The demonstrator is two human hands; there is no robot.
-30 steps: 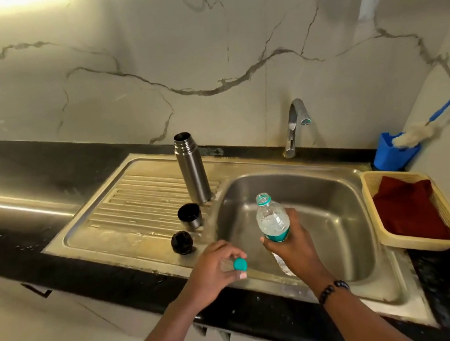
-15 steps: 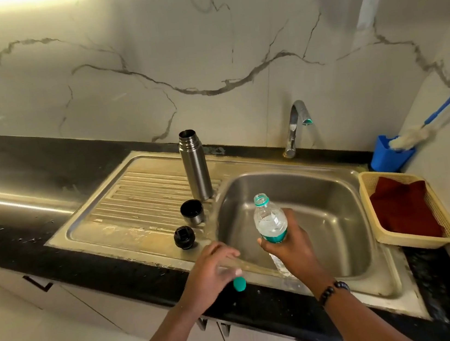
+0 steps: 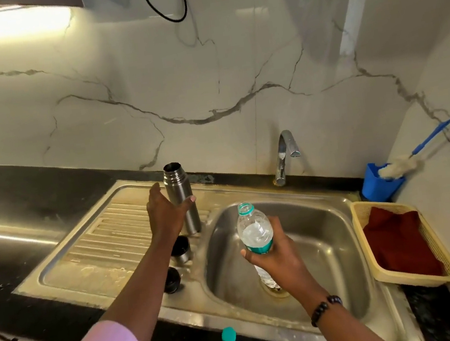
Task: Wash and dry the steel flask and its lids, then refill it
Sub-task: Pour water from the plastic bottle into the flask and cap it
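Observation:
The open steel flask [image 3: 179, 182] stands upright on the sink's drainboard [image 3: 107, 243], by the basin corner. My left hand [image 3: 166, 212] reaches around it, the thumb lying across its front and the fingers spread at its left side. In front of the flask sit the steel cup lid [image 3: 181, 252] and the black stopper [image 3: 172, 280], partly hidden by my left arm. My right hand [image 3: 272, 258] grips an uncapped clear water bottle [image 3: 254, 229] over the basin [image 3: 327, 242]. Its teal cap [image 3: 228, 336] lies on the sink's front edge.
A steel tap [image 3: 285, 156] stands behind the basin. At the right, a yellow basket [image 3: 415, 279] holds a dark red cloth [image 3: 399, 241]. Behind it, a blue holder [image 3: 379, 181] carries a bottle brush. Black counter runs off to the left.
My left hand has let go of the teal cap, which now lies on the sink's front edge, and moved up to the flask. The bottle stays in my right hand.

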